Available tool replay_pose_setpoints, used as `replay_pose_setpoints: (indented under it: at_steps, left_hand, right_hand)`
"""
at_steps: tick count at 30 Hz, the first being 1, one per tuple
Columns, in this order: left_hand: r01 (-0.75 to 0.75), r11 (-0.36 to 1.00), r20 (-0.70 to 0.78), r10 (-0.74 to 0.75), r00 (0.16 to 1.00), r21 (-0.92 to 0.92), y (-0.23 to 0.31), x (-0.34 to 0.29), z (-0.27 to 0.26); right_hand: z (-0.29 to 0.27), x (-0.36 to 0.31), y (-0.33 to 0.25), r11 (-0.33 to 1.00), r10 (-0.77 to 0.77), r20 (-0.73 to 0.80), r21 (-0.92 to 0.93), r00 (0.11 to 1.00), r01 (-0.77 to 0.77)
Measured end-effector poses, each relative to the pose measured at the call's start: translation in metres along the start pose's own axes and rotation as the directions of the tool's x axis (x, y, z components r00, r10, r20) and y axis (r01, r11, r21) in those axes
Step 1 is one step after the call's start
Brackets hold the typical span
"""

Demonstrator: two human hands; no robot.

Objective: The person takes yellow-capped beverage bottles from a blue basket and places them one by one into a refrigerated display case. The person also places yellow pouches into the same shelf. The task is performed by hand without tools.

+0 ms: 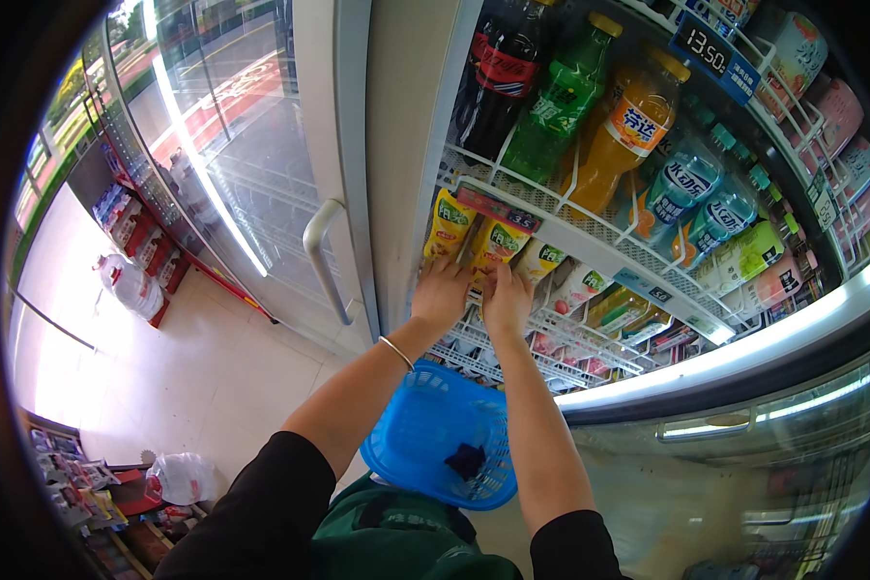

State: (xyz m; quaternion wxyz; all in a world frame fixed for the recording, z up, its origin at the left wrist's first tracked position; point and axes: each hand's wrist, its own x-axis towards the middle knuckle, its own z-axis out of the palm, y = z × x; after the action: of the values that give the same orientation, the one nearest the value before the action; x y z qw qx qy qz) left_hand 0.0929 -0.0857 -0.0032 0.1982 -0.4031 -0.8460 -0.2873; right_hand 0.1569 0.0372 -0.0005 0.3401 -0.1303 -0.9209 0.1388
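Note:
Both my arms reach into an open drinks fridge. My left hand has its fingers closed about the lower part of the leftmost yellow drink carton on a wire shelf. Beside it, my right hand has its fingertips bent against the lower front of a second yellow drink carton. The far sides of both cartons are hidden. A third yellow carton stands just right of them. Below my forearms is a blue plastic basket with a small dark cloth in it.
The fridge door stands open at left, its handle near my left hand. Above the cartons, a wire shelf holds a dark cola bottle, a green bottle and an orange bottle. A bagged bundle lies lower left.

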Motion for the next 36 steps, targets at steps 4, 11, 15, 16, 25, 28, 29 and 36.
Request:
replay_pose_setpoints:
  at_steps: [4, 11, 15, 16, 25, 28, 29, 36]
  left_hand:
    - [-0.037, 0.998, -0.057, 0.04, 0.998, 0.041, -0.007, 0.0, 0.007]
    - [-0.074, 0.972, 0.037, 0.068, 0.997, 0.224, -0.006, 0.014, 0.002]
    - [-0.097, 0.968, 0.104, 0.075, 0.992, 0.23, -0.009, 0.019, 0.004]
    - [-0.099, 0.969, 0.122, 0.073, 0.99, 0.226, -0.01, 0.02, 0.002]
    - [-0.202, 0.938, 0.279, 0.122, 0.953, 0.281, -0.015, 0.034, -0.011]
    - [-0.177, 0.951, 0.317, 0.092, 0.944, 0.252, -0.017, 0.035, -0.009]
    - [-0.172, 0.954, 0.313, 0.091, 0.945, 0.244, -0.017, 0.034, -0.009]
    - [-0.173, 0.956, 0.364, 0.078, 0.928, 0.237, -0.013, 0.035, -0.013]
  right_hand:
    - [-0.001, 0.002, -0.005, 0.994, -0.082, -0.095, -0.075, 0.992, 0.075]
    - [0.005, -0.002, 0.005, 0.991, -0.126, -0.115, -0.054, 0.985, 0.12]
    - [0.003, -0.007, 0.01, 0.996, -0.089, -0.046, -0.028, 0.995, 0.088]
    - [0.004, -0.008, 0.009, 0.996, -0.089, -0.052, -0.025, 0.995, 0.088]
    - [0.003, 0.0, 0.005, 0.997, 0.012, -0.005, 0.074, 1.0, -0.011]
    - [0.003, -0.002, 0.006, 0.999, 0.007, -0.009, 0.048, 1.0, -0.007]
    - [0.004, -0.003, 0.006, 0.999, 0.022, -0.001, 0.036, 1.0, -0.022]
    - [0.005, -0.001, 0.007, 0.994, 0.105, 0.061, -0.013, 0.993, -0.104]
